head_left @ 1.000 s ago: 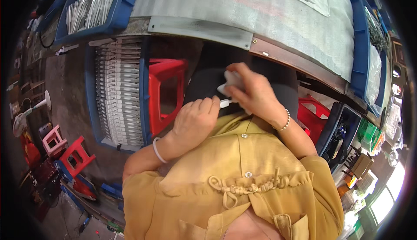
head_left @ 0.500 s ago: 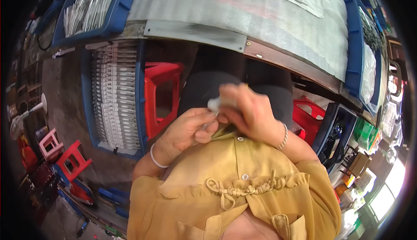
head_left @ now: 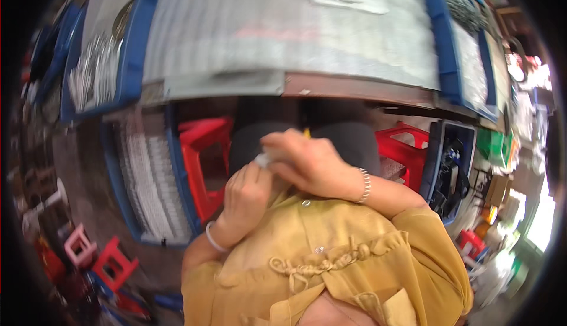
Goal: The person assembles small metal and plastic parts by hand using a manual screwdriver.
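I keep my right hand (head_left: pixel 310 163) pinched on the small white piece (head_left: pixel 263 159) just above the yellow shirt (head_left: pixel 331 255), my left hand (head_left: pixel 247 193) curled beneath steadying it.

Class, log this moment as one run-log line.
left hand: closed, touching small white object | right hand: grip closed on small white object | setting: mustard-yellow blouse, red plastic stool, grey work table

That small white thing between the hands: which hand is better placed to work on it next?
Probably the right hand: it lies over the small white thing with its fingers closed around it. The left hand sits just below, touching it only with its fingertips, seemingly steadying it.
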### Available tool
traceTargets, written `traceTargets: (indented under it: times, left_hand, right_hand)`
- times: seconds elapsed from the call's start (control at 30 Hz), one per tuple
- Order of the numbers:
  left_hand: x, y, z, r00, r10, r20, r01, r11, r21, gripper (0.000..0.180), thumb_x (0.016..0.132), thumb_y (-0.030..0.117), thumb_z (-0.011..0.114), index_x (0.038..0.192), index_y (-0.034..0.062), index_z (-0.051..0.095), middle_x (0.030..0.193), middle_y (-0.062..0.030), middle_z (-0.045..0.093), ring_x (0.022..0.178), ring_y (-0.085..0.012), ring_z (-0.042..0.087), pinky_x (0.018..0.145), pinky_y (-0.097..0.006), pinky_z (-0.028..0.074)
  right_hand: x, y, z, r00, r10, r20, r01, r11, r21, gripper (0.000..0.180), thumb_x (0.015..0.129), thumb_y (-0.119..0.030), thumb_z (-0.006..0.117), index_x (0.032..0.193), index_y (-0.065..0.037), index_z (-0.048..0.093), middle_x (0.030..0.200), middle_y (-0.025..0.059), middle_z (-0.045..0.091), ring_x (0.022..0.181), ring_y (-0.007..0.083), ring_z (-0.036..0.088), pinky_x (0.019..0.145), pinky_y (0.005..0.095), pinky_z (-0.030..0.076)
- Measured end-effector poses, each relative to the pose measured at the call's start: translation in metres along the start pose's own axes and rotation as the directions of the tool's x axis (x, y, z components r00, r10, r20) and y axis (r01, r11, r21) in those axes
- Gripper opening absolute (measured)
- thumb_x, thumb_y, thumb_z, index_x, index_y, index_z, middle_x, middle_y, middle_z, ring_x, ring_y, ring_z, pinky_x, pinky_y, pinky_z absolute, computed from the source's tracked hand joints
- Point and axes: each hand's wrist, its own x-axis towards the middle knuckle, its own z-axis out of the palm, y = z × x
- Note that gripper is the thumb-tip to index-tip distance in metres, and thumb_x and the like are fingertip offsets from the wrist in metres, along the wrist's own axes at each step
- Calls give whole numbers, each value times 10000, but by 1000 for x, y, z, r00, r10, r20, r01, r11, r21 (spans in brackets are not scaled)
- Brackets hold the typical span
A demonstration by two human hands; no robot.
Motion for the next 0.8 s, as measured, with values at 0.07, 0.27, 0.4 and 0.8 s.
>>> traceTargets:
  times: [0.07,0.27,0.4,0.8]
  left_hand:
    - [6,3,-4,999,-37,0,37,999,-39,279,842,56,596,1114,-3,599,787,-124,538,687,-298,590,606,-371,496]
    - [-11,-20,10,885,-303,353,459,445,-769,178,888,61,585,1038,-23,631,797,-162,570,646,-353,576,565,-431,459]
    - [17,10,-23,903,-91,419,395,554,-733,348,991,301,494,1118,-1,609,856,-189,599,783,-329,572,720,-373,462]
    - [22,31,0,983,-178,34,170,840,-515,259,986,168,470,1068,-16,633,865,-182,646,798,-320,627,736,-369,500]
  right_hand:
    - [3,19,1,988,117,-103,-123,991,-49,437,832,-205,694,1204,-46,529,1076,180,618,926,367,633,753,412,534]
    - [-22,-1,-2,951,-294,-93,273,943,-191,352,838,-201,645,1165,-117,546,924,54,569,728,232,630,562,360,525]
    - [-18,28,-17,908,-22,-419,-45,988,-149,349,858,-189,626,1186,-144,515,877,80,549,675,273,615,495,348,503]
    - [-28,7,-11,971,-185,-150,144,958,-248,342,874,-258,613,1168,-116,509,857,105,517,693,289,610,499,387,502]
